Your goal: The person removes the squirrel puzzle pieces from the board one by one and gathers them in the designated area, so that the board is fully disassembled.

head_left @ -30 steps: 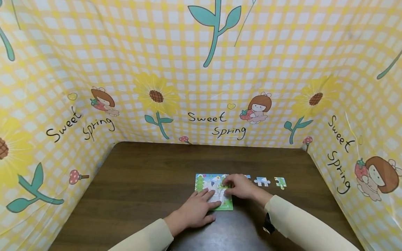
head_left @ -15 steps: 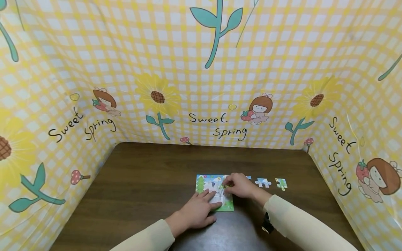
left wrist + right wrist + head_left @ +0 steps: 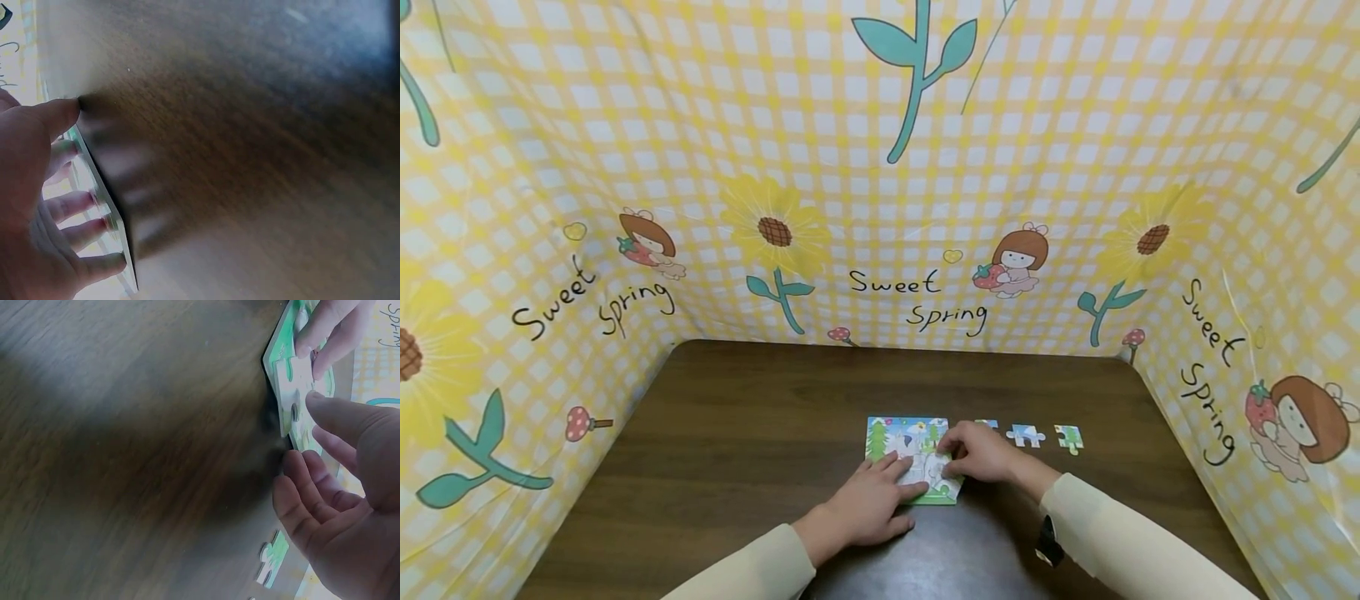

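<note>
A jigsaw puzzle board (image 3: 906, 427) with a green border and a picture of trees and flowers lies on the table. My left hand (image 3: 867, 500) rests on its lower left part with fingers spread; in the left wrist view the left hand's fingers (image 3: 81, 234) reach over the board's edge. At the board's right side, my right hand (image 3: 983, 452) has its thumb and index finger at a pale puzzle piece (image 3: 285, 394), apparently pinching it. This piece sits raised and juts past the board's right edge. The other right-hand fingers (image 3: 300, 494) curl loosely beside the board.
Loose puzzle pieces lie in a row right of the board: one partly hidden piece (image 3: 987, 424), a blue-and-white piece (image 3: 1026, 434) and a green one (image 3: 1069, 437). A yellow checked cloth (image 3: 880, 208) encloses the brown table (image 3: 760, 408) at the back and sides.
My right hand has shifted slightly right and toward me. A puzzle piece now sticks out past the board's right edge, where the edge looked straight before. My left hand stays put.
</note>
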The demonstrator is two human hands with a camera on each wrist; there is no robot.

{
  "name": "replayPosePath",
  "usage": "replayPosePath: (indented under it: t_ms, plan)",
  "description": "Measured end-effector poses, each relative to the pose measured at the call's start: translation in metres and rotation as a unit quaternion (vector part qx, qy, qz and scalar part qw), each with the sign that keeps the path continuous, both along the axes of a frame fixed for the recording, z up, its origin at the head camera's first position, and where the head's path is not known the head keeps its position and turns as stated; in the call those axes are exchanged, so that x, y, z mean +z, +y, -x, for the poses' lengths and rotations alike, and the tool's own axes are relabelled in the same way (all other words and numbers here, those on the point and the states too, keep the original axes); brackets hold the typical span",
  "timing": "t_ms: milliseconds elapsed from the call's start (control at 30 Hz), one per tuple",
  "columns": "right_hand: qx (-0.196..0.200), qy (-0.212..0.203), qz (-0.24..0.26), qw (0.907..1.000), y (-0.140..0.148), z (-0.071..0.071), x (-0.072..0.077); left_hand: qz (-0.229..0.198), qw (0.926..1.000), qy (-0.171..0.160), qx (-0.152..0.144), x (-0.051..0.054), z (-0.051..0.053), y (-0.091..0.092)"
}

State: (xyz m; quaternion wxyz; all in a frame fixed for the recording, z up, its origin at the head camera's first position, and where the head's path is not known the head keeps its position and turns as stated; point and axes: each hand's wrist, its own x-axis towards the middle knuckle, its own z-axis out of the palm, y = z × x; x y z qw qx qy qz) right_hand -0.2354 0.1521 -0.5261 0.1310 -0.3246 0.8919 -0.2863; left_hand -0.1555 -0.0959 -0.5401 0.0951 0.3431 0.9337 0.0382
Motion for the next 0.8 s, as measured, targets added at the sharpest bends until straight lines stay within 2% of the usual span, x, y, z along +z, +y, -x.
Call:
replayPosePath:
  t_ms: [200,433,800]
  plan:
    - [-0.009,0.015,-0.017,0.9997,0.007,-0.005,0.001,0.000,1.0000,-0.004,0.001,0.001,0.001,0.000]
    - [-0.039,-0.011,-0.036,0.9985,0.011,-0.014,0.001,0.002,1.0000,-0.003,0.005,0.002,0.000,0.000]
    - [-0.049,-0.019,-0.007,0.9986,0.013,-0.016,0.002,0.003,1.0000,0.001,-0.002,0.004,-0.001,0.000]
